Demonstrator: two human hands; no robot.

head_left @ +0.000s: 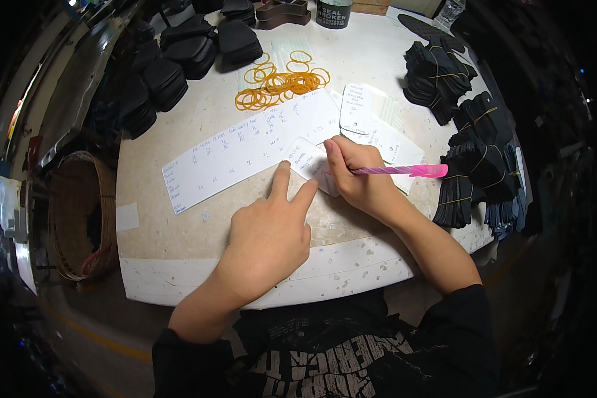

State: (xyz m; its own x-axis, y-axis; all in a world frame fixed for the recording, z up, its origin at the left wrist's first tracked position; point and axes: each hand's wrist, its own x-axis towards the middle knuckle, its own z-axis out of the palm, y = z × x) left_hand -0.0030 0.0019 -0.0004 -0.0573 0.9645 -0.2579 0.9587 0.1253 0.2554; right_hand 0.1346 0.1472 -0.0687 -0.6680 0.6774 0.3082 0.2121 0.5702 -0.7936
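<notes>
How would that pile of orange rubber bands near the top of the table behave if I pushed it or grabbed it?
The rubber bands lie in a loose, tangled heap, so a push would likely scatter them rather than move them together. They look thin and floppy, probably very light. Grabbing a few may drag tangled neighbours along; they seem unlikely to roll on the flat table.

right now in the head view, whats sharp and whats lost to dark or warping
Head view: light falls evenly on the table centre, so the left hand, right hand, pink pen and rubber bands read sharp; the corners go black, the table edge bows from fisheye, and the stacks of black pieces lose detail in shadow.
</notes>
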